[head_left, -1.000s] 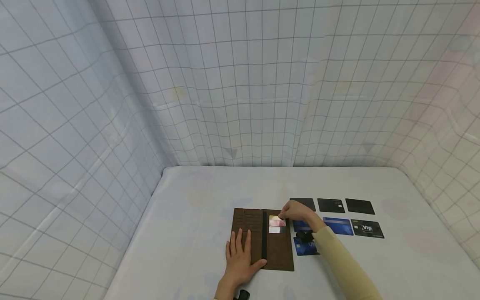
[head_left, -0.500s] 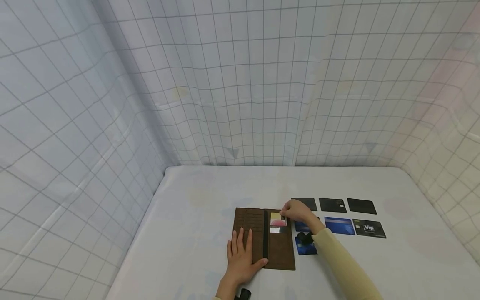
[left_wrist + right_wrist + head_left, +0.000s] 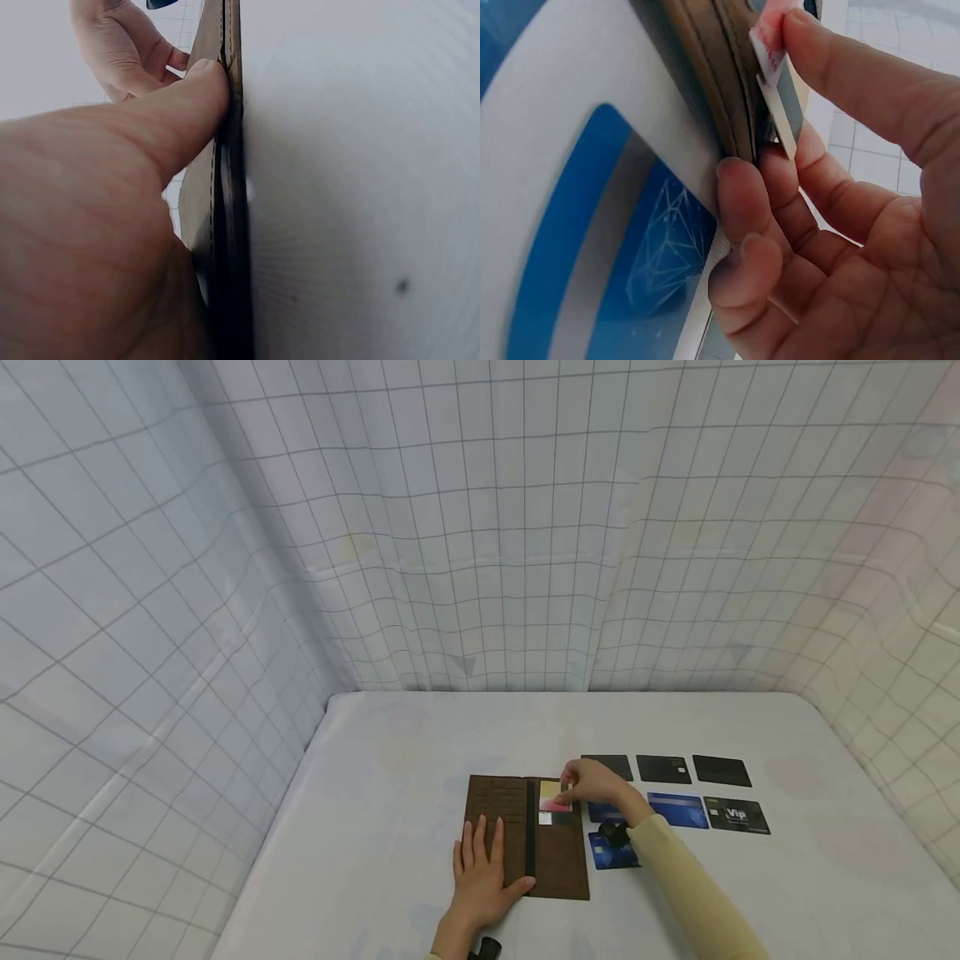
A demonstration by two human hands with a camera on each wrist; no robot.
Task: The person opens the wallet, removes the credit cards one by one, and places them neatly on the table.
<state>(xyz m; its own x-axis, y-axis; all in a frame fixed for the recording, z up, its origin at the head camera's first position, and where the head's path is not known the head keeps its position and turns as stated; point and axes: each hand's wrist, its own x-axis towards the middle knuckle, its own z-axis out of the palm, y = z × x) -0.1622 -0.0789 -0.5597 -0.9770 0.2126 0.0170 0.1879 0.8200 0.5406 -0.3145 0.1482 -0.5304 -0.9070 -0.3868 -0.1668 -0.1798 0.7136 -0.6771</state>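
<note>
A brown wallet [image 3: 558, 868] lies spread out on the white table. My left hand [image 3: 477, 885] rests on its left half with straight, spread fingers; the thumb reaches the black centre strip [image 3: 531, 835]. At the far right part of the wallet, my right hand [image 3: 597, 782] pinches a yellow-and-pink card [image 3: 550, 789]. The right wrist view shows the thumb on the card's pink end [image 3: 771, 37], with fingers curled at the wallet's edge [image 3: 727, 82]. Below that card in the head view is a silver-grey patch [image 3: 555, 818]. In the left wrist view, the left thumb [image 3: 195, 101] presses the wallet.
Right of the wallet lie several cards in rows: black cards [image 3: 663, 769] at the back, a blue card [image 3: 677, 811] and a black VIP card [image 3: 737, 816] in the middle, another blue card [image 3: 611, 852] in front. Grid-patterned white curtains [image 3: 480, 568] surround the table.
The yellow-and-pink card's top edge has shifted slightly toward the wallet's far edge, and more yellow shows. A right fingertip now lies lower over the card. The left hand stays in place.
</note>
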